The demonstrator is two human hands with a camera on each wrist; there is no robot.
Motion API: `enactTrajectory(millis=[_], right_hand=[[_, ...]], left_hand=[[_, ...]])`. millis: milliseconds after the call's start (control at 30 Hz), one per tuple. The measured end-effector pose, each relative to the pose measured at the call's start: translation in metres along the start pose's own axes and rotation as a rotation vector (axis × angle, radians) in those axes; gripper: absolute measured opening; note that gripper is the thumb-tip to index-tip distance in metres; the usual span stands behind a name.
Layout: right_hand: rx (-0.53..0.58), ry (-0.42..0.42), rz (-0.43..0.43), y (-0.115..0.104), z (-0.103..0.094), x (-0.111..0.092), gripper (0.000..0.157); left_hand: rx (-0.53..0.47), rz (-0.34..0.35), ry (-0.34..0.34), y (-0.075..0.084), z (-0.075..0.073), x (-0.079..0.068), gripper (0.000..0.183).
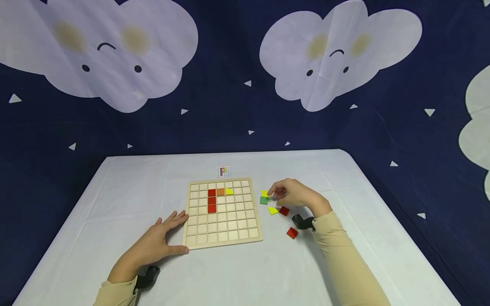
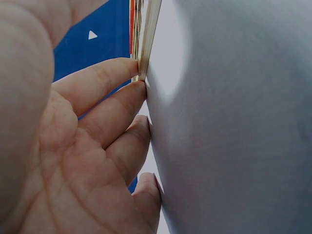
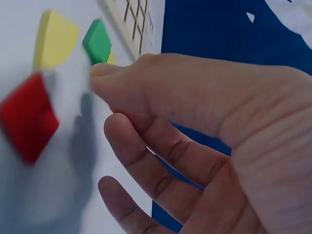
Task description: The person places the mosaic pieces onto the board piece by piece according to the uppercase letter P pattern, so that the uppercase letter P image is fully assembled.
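Note:
A wooden grid board [image 1: 223, 245] lies on the table, with three red square tiles [image 1: 212, 200] in a column, an orange tile [image 1: 220, 192] and a yellow tile [image 1: 229, 191] in its cells. My left hand [image 1: 157, 242] is spread at the board's left side, fingertips and thumb tip against its edge. Right of the board, my right hand [image 1: 292, 193] reaches down with bent fingers, index fingertip right at a loose yellow tile [image 1: 264, 193]. A gap shows between thumb and index finger. Touching that yellow tile is a green tile [image 3: 98, 42], seen past my thumb in the right wrist view.
Under and beside my right hand lie another yellow tile [image 1: 273, 211] with a curved side and a red tile [image 1: 284, 211]. A second red tile [image 1: 292, 233] is nearer me. Behind the board sits a small pattern card [image 1: 223, 171]. White cloth [image 1: 160, 178] covers the table.

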State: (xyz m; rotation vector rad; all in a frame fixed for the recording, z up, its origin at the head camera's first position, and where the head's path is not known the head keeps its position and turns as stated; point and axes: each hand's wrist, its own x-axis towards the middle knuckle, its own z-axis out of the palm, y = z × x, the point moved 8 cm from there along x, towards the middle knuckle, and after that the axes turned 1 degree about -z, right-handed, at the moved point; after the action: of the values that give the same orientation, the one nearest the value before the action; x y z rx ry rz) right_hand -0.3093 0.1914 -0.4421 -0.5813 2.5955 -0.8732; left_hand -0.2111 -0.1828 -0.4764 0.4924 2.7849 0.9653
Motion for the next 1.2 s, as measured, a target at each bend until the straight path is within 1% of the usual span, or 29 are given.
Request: enactTrajectory(millis=[200, 333, 467, 667, 800, 967, 1200], right_hand=[[0.034, -0.030, 0.024, 0.017, -0.003, -0.010, 0.034], [0.053, -0.055, 0.033, 0.024, -0.002, -0.014, 0.037], [0.075, -0.079, 0.018, 0.030, 0.002, -0.014, 0.036], [0.160, -0.110, 0.003, 0.037, 0.007, -0.015, 0.035], [0.194, -0.122, -0.006, 0.039, 0.006, -0.017, 0.036], [0.217, -0.137, 0.004, 0.042, 0.006, -0.018, 0.036], [0.242, -0.152, 0.021, 0.050, 0.009, -0.017, 0.034]], left_hand=[[-0.009, 0.000, -0.008, 0.001, 0.000, -0.001, 0.099], [-0.011, -0.005, -0.014, 0.000, 0.001, -0.001, 0.099], [-0.011, -0.011, -0.015, -0.001, 0.003, -0.001, 0.099], [-0.009, -0.012, -0.012, 0.001, 0.002, 0.000, 0.099], [-0.004, -0.005, -0.013, 0.001, 0.001, 0.000, 0.099], [0.000, 0.005, -0.011, 0.001, 0.000, 0.000, 0.099], [-0.005, -0.006, -0.018, 0.001, 0.001, 0.000, 0.100]])
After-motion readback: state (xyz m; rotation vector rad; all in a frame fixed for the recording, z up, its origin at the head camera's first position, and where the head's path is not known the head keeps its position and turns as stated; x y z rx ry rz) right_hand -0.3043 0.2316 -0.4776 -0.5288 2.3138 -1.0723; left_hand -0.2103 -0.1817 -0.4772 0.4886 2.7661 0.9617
